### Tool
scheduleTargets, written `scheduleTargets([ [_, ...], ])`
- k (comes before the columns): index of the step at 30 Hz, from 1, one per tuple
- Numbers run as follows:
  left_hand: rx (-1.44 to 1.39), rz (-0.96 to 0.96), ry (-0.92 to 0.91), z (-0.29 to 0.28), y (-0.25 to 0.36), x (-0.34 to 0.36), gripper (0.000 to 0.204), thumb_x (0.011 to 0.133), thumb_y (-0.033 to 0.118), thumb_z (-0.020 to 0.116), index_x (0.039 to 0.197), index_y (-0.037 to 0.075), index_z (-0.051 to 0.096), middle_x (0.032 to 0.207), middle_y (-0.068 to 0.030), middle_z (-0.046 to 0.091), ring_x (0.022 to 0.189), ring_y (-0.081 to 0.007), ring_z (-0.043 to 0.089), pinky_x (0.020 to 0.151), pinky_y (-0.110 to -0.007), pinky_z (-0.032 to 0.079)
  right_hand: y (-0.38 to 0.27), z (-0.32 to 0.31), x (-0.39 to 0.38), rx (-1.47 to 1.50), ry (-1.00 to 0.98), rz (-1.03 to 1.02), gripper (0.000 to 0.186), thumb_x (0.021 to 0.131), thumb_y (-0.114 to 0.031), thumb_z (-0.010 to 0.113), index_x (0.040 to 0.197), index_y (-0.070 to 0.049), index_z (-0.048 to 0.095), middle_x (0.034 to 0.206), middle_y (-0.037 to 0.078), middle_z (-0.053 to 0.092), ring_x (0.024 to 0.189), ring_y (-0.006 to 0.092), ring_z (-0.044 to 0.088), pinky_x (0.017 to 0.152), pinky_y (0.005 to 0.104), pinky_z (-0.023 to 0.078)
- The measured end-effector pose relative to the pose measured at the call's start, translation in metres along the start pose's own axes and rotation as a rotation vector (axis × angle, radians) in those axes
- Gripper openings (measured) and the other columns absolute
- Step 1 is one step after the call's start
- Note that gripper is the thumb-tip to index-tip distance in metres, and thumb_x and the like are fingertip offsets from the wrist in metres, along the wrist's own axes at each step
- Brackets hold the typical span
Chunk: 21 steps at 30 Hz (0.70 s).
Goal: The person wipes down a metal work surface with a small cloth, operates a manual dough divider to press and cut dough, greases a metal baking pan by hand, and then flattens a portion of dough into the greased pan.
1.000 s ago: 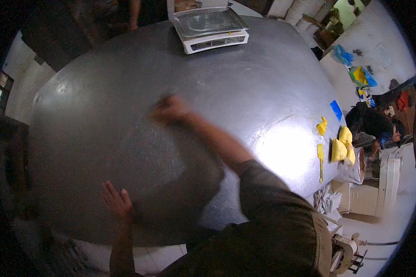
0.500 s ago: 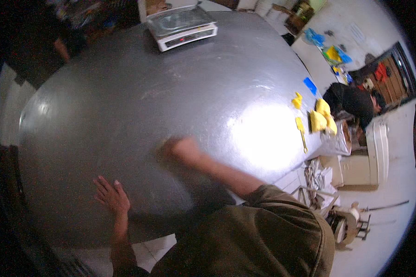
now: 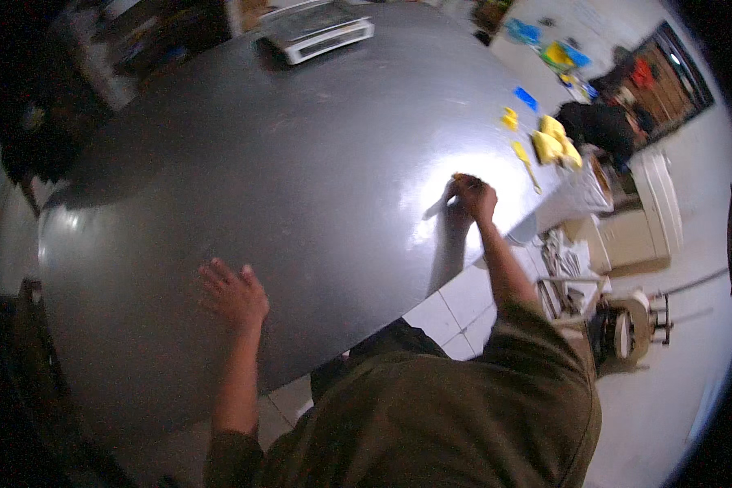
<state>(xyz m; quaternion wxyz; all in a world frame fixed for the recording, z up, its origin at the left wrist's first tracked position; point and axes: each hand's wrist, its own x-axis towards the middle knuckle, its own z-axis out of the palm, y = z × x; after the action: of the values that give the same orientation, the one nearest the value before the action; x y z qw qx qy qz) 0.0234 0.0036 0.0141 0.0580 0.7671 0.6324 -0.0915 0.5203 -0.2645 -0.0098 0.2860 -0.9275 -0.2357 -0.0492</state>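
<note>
My left hand (image 3: 234, 294) is spread on the grey metal tabletop (image 3: 301, 203), palm down and fingers apart. Out to the right, my right hand (image 3: 476, 198) is closed at the bright patch of reflected light. A small yellowish-orange edge peeks out past its fingertips; what it belongs to is mostly hidden by the hand. Farther right on the tabletop lie a yellow long-handled tool (image 3: 526, 166), a small crumpled yellow thing (image 3: 509, 119), a flat blue piece (image 3: 526, 98) and a cluster of yellow lumps (image 3: 555, 144).
At the far side stands a white scale (image 3: 330, 41) with a flat metal pan. Past the right edge are a clear plastic bag (image 3: 576, 199), a cream bin (image 3: 626, 228) and a cream machine (image 3: 626, 329). Someone in dark clothing (image 3: 598, 126) is at the upper right.
My right hand has swept from mid-table to the right, toward the yellow things. My left hand stays spread on the tabletop, and the whole view has shifted somewhat.
</note>
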Motion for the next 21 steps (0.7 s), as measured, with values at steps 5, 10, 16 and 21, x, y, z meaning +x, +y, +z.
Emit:
scheduleTargets([
  [5,-0.008,0.084,0.137,0.034,-0.017,0.015,0.074,0.111,0.054,0.033,0.169,0.010,0.018,0.175,-0.0224,0.012,0.159,-0.0438,0.018,0.126,-0.068,0.011,-0.192,0.093,-0.228,0.435,-0.829,-0.641,0.031,0.095,-0.023,0.075,0.124,-0.015,0.078,0.115,0.013,0.078,0.106,0.0235,0.075,0.097,0.0399,0.057],
  [10,-0.212,0.025,-0.045,0.011,-0.160,-0.029,0.075,0.109,0.061,0.038,0.168,0.017,0.024,0.176,-0.0186,0.014,0.159,-0.0428,0.020,0.129,-0.060,0.014,-0.256,0.117,-0.188,0.561,-1.378,-0.503,0.030,0.093,-0.020,0.077,0.122,-0.010,0.077,0.107,0.007,0.080,0.093,0.0191,0.074,0.085,0.0380,0.059],
  [16,-0.176,-0.539,0.054,0.053,-0.356,-0.101,0.085,0.105,0.068,0.040,0.169,0.017,0.018,0.175,-0.0219,0.010,0.159,-0.0476,0.017,0.122,-0.073,0.016,-0.137,0.149,0.104,0.883,-0.506,-0.332,0.034,0.095,-0.032,0.076,0.118,-0.007,0.079,0.100,0.005,0.079,0.087,0.0218,0.073,0.080,0.0372,0.058],
  [21,0.036,-0.463,0.092,0.089,-0.387,-0.124,0.085,0.104,0.067,0.043,0.168,0.016,0.021,0.172,-0.0290,0.013,0.152,-0.0570,0.025,0.116,-0.077,0.022,-0.253,0.217,0.062,0.352,-0.093,-0.468,0.047,0.092,-0.054,0.074,0.114,-0.012,0.080,0.106,0.014,0.080,0.090,0.0290,0.077,0.078,0.0435,0.059],
])
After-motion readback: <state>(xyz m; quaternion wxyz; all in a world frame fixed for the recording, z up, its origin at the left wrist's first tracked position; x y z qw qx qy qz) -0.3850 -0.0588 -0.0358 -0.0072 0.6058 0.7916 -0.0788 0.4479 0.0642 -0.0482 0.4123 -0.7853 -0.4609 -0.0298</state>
